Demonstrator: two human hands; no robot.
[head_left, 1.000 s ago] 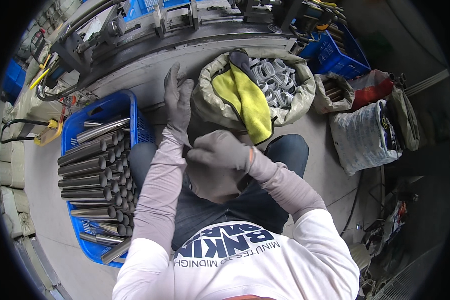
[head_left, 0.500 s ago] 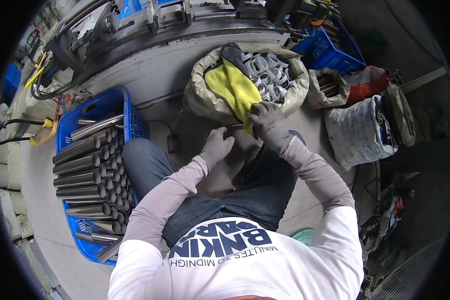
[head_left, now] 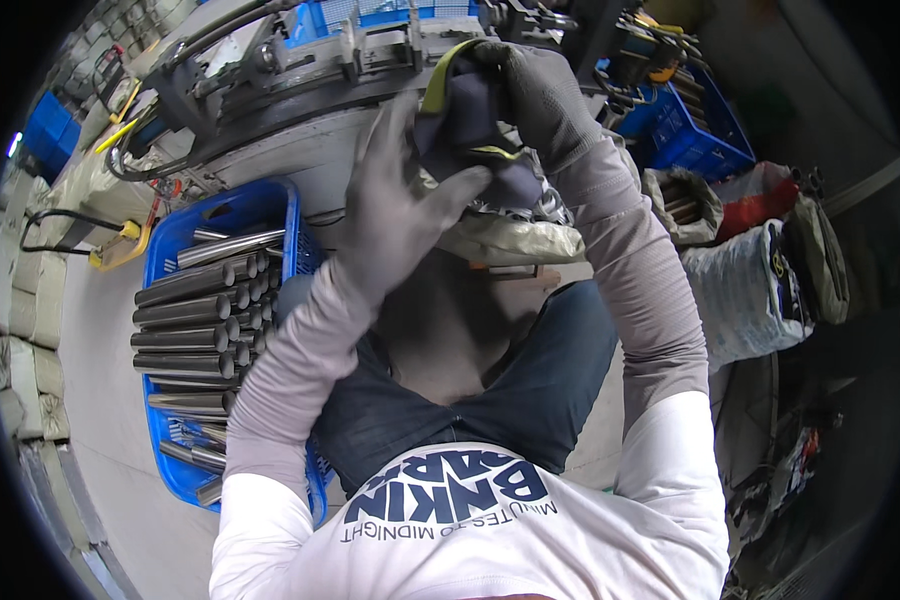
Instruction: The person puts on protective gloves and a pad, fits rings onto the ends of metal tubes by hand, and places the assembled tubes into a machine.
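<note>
A cloth [head_left: 467, 112], dark grey with yellow-green showing at its edge and in a fold, hangs raised in front of me. My right hand [head_left: 550, 100], in a grey glove, grips its upper right part. My left hand [head_left: 390, 205], also gloved and slightly smeared by motion, is at the cloth's left side with thumb and fingers spread apart. Whether its fingertips touch the cloth I cannot tell. Behind and below the cloth stands a pale woven sack [head_left: 515, 240] of metal rings [head_left: 552, 207], mostly hidden by the cloth and my hands.
On the left a blue crate [head_left: 292, 215] holds stacked metal tubes [head_left: 185, 338]. A machine bench [head_left: 300, 120] runs along the back. To the right stand a blue crate [head_left: 705, 150], a small sack [head_left: 685, 205] of tubes and a white sack [head_left: 735, 290].
Both hands have risen away from my lap. The cloth has been lifted off the sack and turned, so its dark side mostly shows. My left hand has spread its fingers beside it.
</note>
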